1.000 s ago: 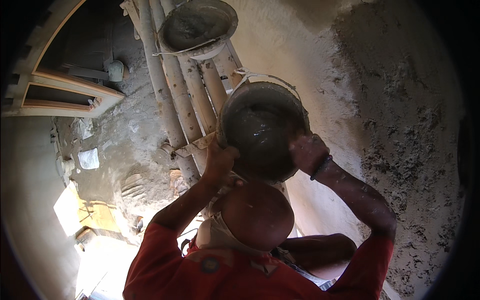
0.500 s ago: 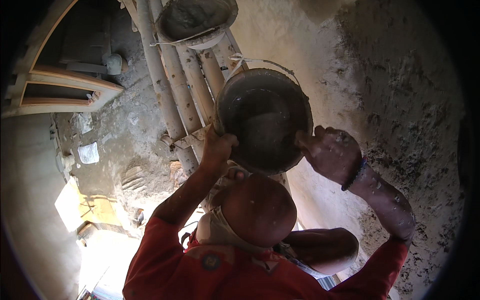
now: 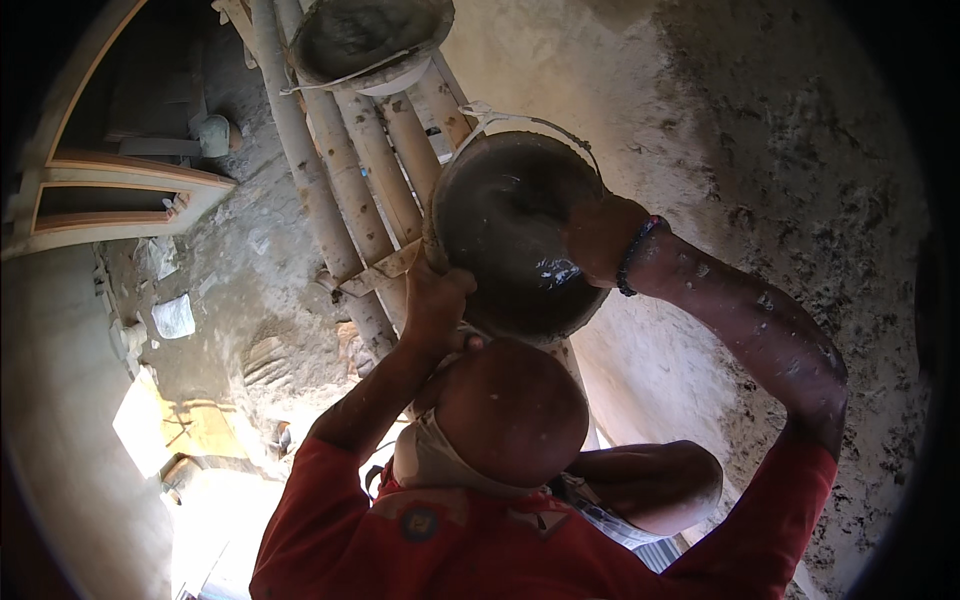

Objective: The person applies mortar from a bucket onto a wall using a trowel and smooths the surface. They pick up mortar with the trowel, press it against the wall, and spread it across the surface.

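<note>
A round, dark bucket (image 3: 468,158) with a thin handle stands on wooden poles in front of me. Inside is a wet, grey mix (image 3: 505,235) with a shiny surface. My left hand (image 3: 438,305) grips the near left rim, thumb over the edge. My right hand (image 3: 605,240), with a beaded bracelet at the wrist, reaches down over the right rim into the bucket. Its fingers are hidden, so whether they hold anything cannot be made out. Pale splashes dot my right forearm.
Under the bucket runs a platform of long wooden poles (image 3: 365,150) with a crosspiece. A second bucket (image 3: 405,75) sits farther along it. A rough, plastered wall (image 3: 760,190) rises at the right. A wooden frame (image 3: 130,210) is at the left. My bent knee (image 3: 515,415) is close below.
My right hand has moved from the right rim inward, into the bucket. The left hand keeps its hold on the rim. The view has shifted slightly.
</note>
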A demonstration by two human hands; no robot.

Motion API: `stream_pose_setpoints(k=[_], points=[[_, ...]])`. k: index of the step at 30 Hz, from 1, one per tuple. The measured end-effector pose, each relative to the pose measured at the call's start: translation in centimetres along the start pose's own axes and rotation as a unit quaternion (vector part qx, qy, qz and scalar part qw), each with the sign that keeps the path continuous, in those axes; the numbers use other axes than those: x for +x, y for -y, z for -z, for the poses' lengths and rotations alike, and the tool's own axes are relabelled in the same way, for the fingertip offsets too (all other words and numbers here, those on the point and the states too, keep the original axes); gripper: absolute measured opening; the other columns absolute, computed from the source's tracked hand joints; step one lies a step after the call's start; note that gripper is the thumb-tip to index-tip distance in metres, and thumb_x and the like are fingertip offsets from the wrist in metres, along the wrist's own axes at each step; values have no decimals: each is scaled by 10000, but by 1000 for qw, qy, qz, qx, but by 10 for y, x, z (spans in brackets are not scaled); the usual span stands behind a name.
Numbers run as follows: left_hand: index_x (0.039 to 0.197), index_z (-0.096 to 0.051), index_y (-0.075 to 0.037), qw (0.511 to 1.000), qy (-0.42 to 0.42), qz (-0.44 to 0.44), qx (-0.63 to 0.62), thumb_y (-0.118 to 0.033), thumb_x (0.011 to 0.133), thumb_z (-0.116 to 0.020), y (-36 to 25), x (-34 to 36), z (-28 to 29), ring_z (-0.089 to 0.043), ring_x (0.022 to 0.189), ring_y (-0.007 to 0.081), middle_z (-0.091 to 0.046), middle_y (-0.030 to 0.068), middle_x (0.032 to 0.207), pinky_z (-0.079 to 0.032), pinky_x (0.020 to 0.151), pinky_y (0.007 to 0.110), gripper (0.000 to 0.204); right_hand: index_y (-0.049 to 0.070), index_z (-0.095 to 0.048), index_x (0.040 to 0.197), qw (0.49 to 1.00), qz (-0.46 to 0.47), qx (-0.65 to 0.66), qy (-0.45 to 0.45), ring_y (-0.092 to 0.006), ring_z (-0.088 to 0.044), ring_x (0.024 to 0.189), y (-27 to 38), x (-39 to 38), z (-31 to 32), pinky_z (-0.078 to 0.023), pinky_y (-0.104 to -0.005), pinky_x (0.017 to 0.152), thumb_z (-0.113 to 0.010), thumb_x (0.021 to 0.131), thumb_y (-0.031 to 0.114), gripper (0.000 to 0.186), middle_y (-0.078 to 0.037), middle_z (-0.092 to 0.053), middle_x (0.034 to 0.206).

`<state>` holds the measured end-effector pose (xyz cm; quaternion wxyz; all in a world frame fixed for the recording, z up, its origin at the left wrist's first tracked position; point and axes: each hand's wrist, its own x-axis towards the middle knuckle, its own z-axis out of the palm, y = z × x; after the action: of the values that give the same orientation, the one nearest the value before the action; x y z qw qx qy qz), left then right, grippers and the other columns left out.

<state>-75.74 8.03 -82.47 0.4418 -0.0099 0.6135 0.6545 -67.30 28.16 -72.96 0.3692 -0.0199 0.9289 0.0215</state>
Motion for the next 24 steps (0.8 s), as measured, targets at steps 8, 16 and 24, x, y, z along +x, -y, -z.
stream_pose_setpoints(k=[8,16,24], points=[[1222,-502,23,1000,-5,9,7,30,710,-507,-2,-7,-7,-616,848,178,-628,107,981,-518,727,312,513,46,-663,1061,922,6,386,10,-330,-645,956,-5,6,-60,-506,-405,861,-655,851,237,284,-182,-667,993],[1150,-509,-3,999,-6,39,-20,55,684,-529,-9,-8,-4,-616,838,202,-604,102,960,-539,695,346,470,70,-633,1089,930,-91,286,-213,-311,-657,886,-3,-42,-39,-532,-406,777,-654,832,188,284,-132,-662,941],[1193,-499,6,999,0,43,-6,30,698,-530,-4,-4,-1,-599,838,199,-599,108,990,-519,700,327,496,104,-614,1056,929,-37,4,-367,-305,-648,680,16,-8,-100,-533,-434,600,-564,828,164,241,-146,-609,762]])
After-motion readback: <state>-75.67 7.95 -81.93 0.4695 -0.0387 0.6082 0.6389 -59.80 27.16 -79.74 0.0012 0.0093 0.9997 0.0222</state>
